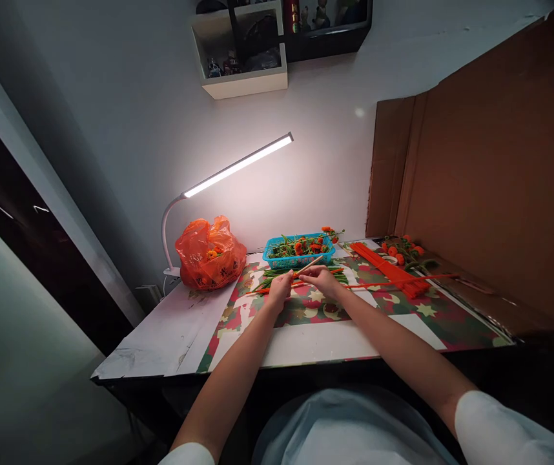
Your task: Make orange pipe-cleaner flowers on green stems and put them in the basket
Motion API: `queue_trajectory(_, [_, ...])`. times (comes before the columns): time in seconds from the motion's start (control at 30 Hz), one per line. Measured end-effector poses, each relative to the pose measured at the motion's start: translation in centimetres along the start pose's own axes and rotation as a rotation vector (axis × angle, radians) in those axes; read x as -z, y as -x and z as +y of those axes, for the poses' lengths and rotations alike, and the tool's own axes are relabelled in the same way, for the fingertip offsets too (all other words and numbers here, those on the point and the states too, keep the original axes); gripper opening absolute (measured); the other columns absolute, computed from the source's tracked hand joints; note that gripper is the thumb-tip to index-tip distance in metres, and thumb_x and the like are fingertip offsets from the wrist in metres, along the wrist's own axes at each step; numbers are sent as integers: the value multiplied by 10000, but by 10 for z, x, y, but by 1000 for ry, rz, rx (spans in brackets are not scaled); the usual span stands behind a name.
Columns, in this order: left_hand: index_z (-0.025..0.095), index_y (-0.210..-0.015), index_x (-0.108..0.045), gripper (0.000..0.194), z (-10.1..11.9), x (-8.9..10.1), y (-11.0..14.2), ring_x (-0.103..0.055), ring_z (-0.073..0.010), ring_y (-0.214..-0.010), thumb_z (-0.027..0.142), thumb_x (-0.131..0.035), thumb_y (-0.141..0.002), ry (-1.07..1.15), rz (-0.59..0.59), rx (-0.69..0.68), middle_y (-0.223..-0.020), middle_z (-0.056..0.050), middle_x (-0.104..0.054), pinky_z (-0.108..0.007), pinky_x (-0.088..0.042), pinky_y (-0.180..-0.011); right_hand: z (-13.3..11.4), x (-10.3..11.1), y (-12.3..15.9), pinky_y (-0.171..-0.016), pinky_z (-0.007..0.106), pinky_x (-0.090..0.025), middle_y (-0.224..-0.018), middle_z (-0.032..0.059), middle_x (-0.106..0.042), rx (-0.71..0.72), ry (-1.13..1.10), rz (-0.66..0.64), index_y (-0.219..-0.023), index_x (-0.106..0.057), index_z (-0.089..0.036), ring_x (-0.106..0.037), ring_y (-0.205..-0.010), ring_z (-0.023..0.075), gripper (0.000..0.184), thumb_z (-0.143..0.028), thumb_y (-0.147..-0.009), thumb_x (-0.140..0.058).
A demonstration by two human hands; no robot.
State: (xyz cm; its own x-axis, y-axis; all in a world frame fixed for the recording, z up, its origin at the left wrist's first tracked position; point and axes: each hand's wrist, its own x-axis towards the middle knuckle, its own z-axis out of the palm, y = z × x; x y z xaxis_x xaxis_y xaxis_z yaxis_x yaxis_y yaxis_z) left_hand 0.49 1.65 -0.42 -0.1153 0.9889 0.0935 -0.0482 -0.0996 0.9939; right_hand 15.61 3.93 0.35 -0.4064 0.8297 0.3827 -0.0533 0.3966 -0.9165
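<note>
Your left hand (281, 289) has its grip closed in a fingertip pinch, thumb and index finger meeting at the lower end of a thin wooden stick (314, 261). The stick slants up to the right, its free tip pointing towards the blue plastic basket (295, 261). Your right hand (321, 281) pinches too, thumb and forefinger pressed together just beside the left fingertips, on an orange pipe cleaner (422, 278) at the stick; the exact contact is too small to make out. The pipe cleaner's long tail runs out past your right wrist and across a bundle of orange pipe cleaners (387, 267).

Both your forearms reach forward and converge, the left angled to the right, the right angled to the left, hands nearly touching above the tabletop (316, 342). The back of your right hand faces up, wrist bent a little.

Green pipe cleaners (268, 279) lie just behind and beneath your hands. Beyond them the basket holds orange pipe-cleaner flowers (299, 248); a red plastic bag (212, 274) stands to your left under the lit desk lamp (238, 165).
</note>
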Motion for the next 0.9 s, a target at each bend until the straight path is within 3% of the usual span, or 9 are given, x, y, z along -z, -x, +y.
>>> queue_trajectory(0.17, [199,-515,-353,451,0,2,-1,-200,-40,-353,541,-606,-666,-19,-14,-10,-404,91,-223,-218,-116,-395,-7,-2,4,-666,310,-467,-756,71,-690,-51,-48,-121,-777,-715,-130,-604,-699,176,432,-524,-601,-730])
queue_trajectory(0.37, [193,-482,-354,427,2,6,-3,-197,-35,-378,490,-639,-598,-75,-93,-77,-419,85,-241,-218,-123,-410,-11,3,5,-577,257,-408,-682,38,-647,-21,44,-176,-690,-696,-133,-555,-637,145,399,-517,-590,-742])
queue_trajectory(0.63, [189,-431,-293,417,4,12,-1,-190,-51,-438,418,-566,-648,-300,-222,-230,-442,66,-214,-223,-125,-449,-14,8,7,-512,230,-352,-570,2,-599,-110,146,-276,-651,-681,-120,-480,-527,99,354,-462,-587,-744])
queue_trajectory(0.77, [187,-423,-245,405,6,18,-1,-161,-57,-468,346,-547,-640,-491,-277,-321,-462,63,-171,-231,-97,-471,-9,7,10,-537,240,-383,-625,23,-651,-41,220,-311,-671,-697,-139,-539,-561,125,262,-400,-645,-696])
queue_trajectory(0.9, [182,-412,-250,396,11,21,2,-158,-68,-485,304,-558,-628,-613,-176,-372,-453,58,-177,-240,-101,-481,-7,2,12,-528,228,-359,-679,34,-674,111,475,-191,-693,-703,-157,-565,-594,133,142,-286,-720,-651])
